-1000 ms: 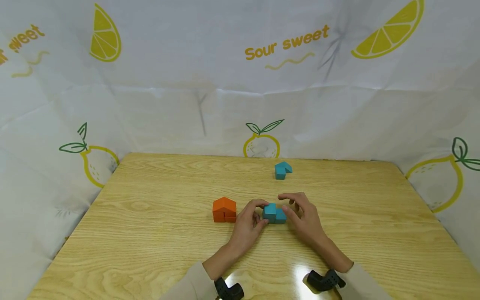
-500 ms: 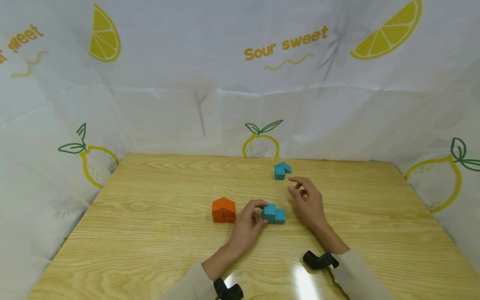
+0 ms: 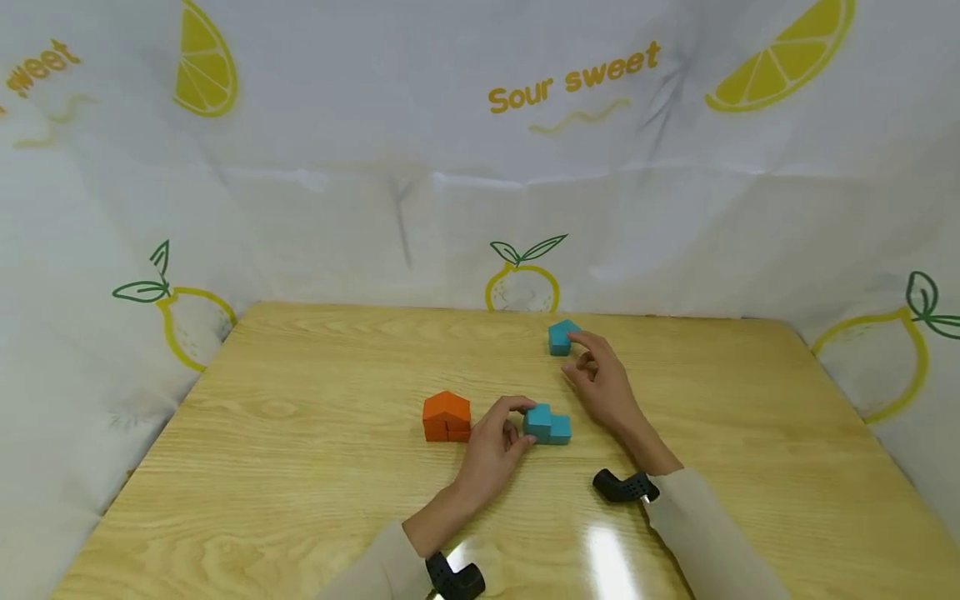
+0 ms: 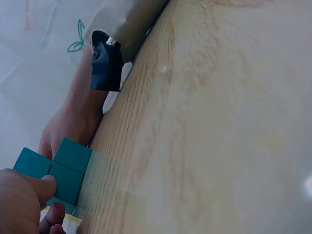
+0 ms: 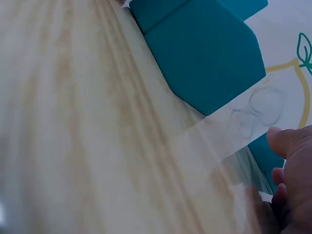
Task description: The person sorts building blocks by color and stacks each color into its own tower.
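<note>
My left hand (image 3: 491, 454) pinches a step-shaped group of blue blocks (image 3: 538, 422) standing on the table. In the left wrist view, the thumb presses the face of one blue block (image 4: 67, 180). Farther back, my right hand (image 3: 603, 387) reaches a second blue piece with a peaked top (image 3: 558, 338). Its index finger overlaps the right side of that piece, while the thumb stays apart from it; the finger hides part of it. The right wrist view shows the near blue blocks (image 5: 204, 53) large, with the right hand (image 5: 297, 170) beside the far blue piece (image 5: 265, 156).
An orange house-shaped block set (image 3: 447, 417) stands just left of my left hand. All of it rests on a wooden table (image 3: 300, 500). A white cloth (image 3: 337, 233) printed with lemons hangs behind the table's back edge.
My right hand has left the near blue blocks and moved back to the far blue piece, its index finger now over it. The left hand keeps its hold in the same place.
</note>
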A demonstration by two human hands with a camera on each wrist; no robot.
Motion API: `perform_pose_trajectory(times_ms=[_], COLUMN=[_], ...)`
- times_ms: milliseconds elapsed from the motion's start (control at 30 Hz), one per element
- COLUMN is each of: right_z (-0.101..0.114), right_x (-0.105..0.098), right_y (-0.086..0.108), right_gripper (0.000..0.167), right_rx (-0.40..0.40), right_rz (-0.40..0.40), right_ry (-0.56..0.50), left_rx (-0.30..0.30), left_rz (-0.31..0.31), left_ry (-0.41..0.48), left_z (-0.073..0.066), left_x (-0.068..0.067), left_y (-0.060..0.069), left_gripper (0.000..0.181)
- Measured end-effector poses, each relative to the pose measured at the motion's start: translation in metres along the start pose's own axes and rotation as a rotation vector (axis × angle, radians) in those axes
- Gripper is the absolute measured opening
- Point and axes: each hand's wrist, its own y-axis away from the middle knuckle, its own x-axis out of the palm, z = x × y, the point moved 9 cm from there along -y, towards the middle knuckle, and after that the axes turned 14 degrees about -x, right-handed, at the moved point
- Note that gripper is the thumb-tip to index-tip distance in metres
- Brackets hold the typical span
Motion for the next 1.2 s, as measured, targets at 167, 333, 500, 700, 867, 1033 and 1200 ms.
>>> perform_pose_trajectory(times_ms=[167,333,500,700,867,1033,1200], right_z=[-0.002,-0.008,-0.011,-0.017,-0.020,-0.021,-0.025], right_x=[0.004,0.007,0.009,0.010,0.011,0.011,0.011], right_y=[-0.011,-0.015,-0.017,-0.017,-0.016,-0.014,-0.012], right_gripper=[0.056,0.057,0.055,0.051,0.049,0.048,0.049], right_rx=[-0.006,0.020,0.008,0.053,0.106,0.164,0.230], right_rz=[0.053,0.089,0.099,0.089,0.058,0.025,0.016], right_ry=[0.034,0.032,0.033,0.021,0.039,0.059,0.086], left_rx=[-0.016,-0.029,-0.034,-0.034,-0.037,-0.058,-0.068], left_rz=[0.003,0.002,0.002,0.006,0.014,0.020,0.026], left_ry=[-0.002,0.000,-0.004,-0.003,0.002,-0.002,-0.003], left_z=[-0.001,0.001,0.001,0.000,0.000,0.001,0.002], left_x=[-0.002,-0.003,-0.003,-0.003,-0.003,-0.003,-0.002], left_y=[-0.002,-0.002,-0.002,-0.001,-0.001,-0.001,-0.001], left_gripper=[0.047,0.047,0.048,0.046,0.046,0.045,0.045])
